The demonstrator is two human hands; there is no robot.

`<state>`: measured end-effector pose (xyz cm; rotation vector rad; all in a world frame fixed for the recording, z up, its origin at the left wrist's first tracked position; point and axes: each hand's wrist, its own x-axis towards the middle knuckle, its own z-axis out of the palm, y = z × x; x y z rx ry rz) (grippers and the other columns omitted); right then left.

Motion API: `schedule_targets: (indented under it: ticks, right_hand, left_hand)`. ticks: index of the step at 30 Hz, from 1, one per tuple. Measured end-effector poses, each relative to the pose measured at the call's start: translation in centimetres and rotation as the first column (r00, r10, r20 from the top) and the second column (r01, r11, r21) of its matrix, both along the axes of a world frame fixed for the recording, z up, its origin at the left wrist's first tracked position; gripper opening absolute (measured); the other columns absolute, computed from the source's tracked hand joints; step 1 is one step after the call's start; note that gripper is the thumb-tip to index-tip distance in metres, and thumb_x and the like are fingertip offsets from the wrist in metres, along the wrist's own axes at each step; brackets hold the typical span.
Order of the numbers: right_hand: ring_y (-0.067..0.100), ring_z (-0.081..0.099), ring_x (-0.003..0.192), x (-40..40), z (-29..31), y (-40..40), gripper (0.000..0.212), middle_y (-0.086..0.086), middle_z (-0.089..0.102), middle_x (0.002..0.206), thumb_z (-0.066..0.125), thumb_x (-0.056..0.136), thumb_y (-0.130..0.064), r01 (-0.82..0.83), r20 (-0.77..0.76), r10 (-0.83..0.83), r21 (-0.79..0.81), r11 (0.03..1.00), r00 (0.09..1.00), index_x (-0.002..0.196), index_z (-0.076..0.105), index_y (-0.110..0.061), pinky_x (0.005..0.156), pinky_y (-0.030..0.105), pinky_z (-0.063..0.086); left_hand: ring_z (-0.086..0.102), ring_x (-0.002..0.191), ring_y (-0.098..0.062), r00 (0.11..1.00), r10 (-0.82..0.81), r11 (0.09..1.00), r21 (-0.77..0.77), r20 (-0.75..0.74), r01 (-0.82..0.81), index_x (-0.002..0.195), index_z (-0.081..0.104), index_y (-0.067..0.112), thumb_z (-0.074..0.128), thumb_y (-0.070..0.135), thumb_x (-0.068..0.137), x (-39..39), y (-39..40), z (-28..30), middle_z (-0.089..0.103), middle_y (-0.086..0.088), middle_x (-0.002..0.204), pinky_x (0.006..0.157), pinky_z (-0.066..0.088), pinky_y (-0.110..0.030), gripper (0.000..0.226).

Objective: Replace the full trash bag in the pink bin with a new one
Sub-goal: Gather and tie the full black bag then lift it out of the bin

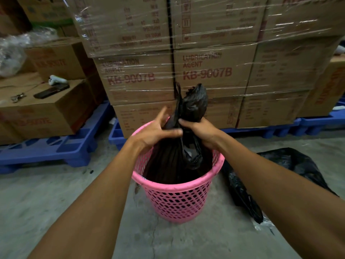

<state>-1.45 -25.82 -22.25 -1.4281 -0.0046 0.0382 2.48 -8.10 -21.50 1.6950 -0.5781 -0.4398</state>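
A pink mesh bin (179, 200) stands on the concrete floor in the middle of the head view. A black trash bag (168, 163) sits inside it, its gathered top rising above the rim. My right hand (199, 130) is closed around the bunched neck of the bag, with the loose ends sticking up above my fist. My left hand (156, 131) pinches the bag's neck from the left, thumb raised and fingers partly spread. Another black bag (291, 165) lies crumpled on the floor to the right of the bin.
Shrink-wrapped cardboard boxes (205, 71) are stacked on blue pallets (56, 146) right behind the bin. On a box at the left lie a phone (51, 91), a white device (57, 80) and keys (17, 97). Concrete floor spreads in front.
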Motion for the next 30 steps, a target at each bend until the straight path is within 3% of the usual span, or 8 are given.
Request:
schedule_targets:
  ticks: [4, 10, 13, 16, 19, 22, 27, 30]
  right_hand:
    - [0.015, 0.069, 0.078, 0.2, 0.1, 0.4, 0.007, 0.000, 0.073, 0.084, 0.062, 0.093, -0.012, 0.048, 0.004, -0.048, 0.023, 0.999, 0.999, 0.094, 0.067, -0.015, 0.073, 0.028, 0.059]
    - [0.020, 0.064, 0.087, 0.7, 0.3, -2.3, 0.061, 0.000, 0.070, 0.084, 0.032, 0.099, -0.055, 0.399, -0.037, -0.398, -0.002, 0.917, 0.916, 0.084, 0.078, -0.018, 0.084, 0.032, 0.052]
    - [0.021, 0.070, 0.084, 0.6, 0.7, -3.5, 0.068, 0.000, 0.076, 0.083, 0.026, 0.097, -0.060, 0.494, -0.122, -0.479, 0.206, 0.845, 0.869, 0.061, 0.062, -0.016, 0.088, 0.033, 0.053]
    - [0.024, 0.066, 0.058, 1.2, 0.2, -3.6, 0.062, 0.001, 0.061, 0.055, 0.027, 0.095, -0.063, 0.526, -0.261, -0.462, 0.523, 0.670, 0.848, 0.055, 0.040, -0.018, 0.072, 0.033, 0.055]
    - [0.014, 0.034, 0.033, 1.4, -0.2, -3.5, 0.060, -0.003, 0.034, 0.046, 0.029, 0.095, -0.065, 0.562, -0.319, -0.462, 0.456, 0.690, 0.827, 0.057, 0.038, -0.018, 0.042, 0.020, 0.035]
    - [0.013, 0.046, 0.049, 1.7, 0.5, -3.2, 0.037, 0.000, 0.049, 0.072, 0.054, 0.090, -0.051, 0.477, -0.287, -0.430, 0.121, 0.871, 0.856, 0.076, 0.055, -0.016, 0.044, 0.025, 0.039]
    - [0.008, 0.029, 0.032, 2.2, 0.6, -2.4, 0.026, 0.003, 0.034, 0.065, 0.040, 0.088, 0.002, 0.391, -0.277, -0.312, 0.304, 0.869, 0.909, 0.065, 0.041, -0.011, 0.049, 0.023, 0.030]
    - [0.004, 0.043, 0.033, 1.8, -0.4, -1.1, 0.027, 0.004, 0.048, 0.072, 0.034, 0.099, 0.004, 0.300, -0.165, -0.278, 0.129, 0.945, 0.946, 0.081, 0.052, -0.003, 0.047, 0.020, 0.040]
  left_hand:
    - [0.066, 0.085, -0.009, 0.988, 0.144, 0.977, 0.151, 0.055, -0.151, 0.108, 0.068, 0.016, 0.061, 0.017, 0.094, -1.6, -1.4, -3.0, 0.069, -0.006, 0.109, 0.086, 0.052, -0.023, 0.016]
    - [0.068, 0.085, -0.026, 0.683, 0.566, 0.638, -0.280, -0.461, -0.718, 0.099, 0.064, 0.011, 0.052, 0.023, 0.098, 1.0, -0.8, -3.1, 0.070, -0.013, 0.099, 0.083, 0.056, -0.041, 0.017]
    - [0.068, 0.093, -0.026, 0.552, 0.418, 0.429, -0.378, -0.722, -0.820, 0.119, 0.060, 0.007, 0.049, 0.024, 0.099, 1.6, 1.3, -3.6, 0.071, -0.011, 0.101, 0.066, 0.057, -0.038, 0.029]
    - [0.068, 0.098, -0.026, 0.570, 0.239, 0.373, -0.468, -0.786, -0.801, 0.110, 0.066, 0.004, 0.037, 0.027, 0.102, 1.6, 2.1, -4.1, 0.076, -0.015, 0.090, 0.079, 0.054, -0.041, 0.038]
    - [0.067, 0.061, -0.018, 0.600, 0.188, 0.397, -0.498, -0.778, -0.771, 0.082, 0.063, 0.009, 0.035, 0.023, 0.102, 0.9, 1.6, -4.0, 0.070, -0.005, 0.058, 0.067, 0.056, -0.033, 0.037]
    - [0.031, 0.026, -0.007, 0.648, 0.237, 0.519, -0.470, -0.724, -0.714, 0.065, 0.041, 0.016, 0.035, 0.015, 0.101, 0.6, 1.3, -3.6, 0.036, 0.007, 0.034, 0.033, 0.034, -0.016, 0.036]
    - [0.031, 0.048, -0.011, 0.825, 0.127, 0.745, -0.497, -0.551, -0.446, 0.068, 0.049, 0.018, 0.045, 0.018, 0.071, 0.2, 1.4, -2.0, 0.037, 0.003, 0.060, 0.048, 0.023, -0.023, 0.005]
    - [0.029, 0.053, -0.013, 0.864, 0.100, 0.878, -0.364, -0.493, -0.310, 0.071, 0.054, 0.021, 0.031, 0.026, 0.085, -0.4, 0.2, -1.6, 0.040, 0.001, 0.063, 0.051, 0.023, -0.026, 0.028]
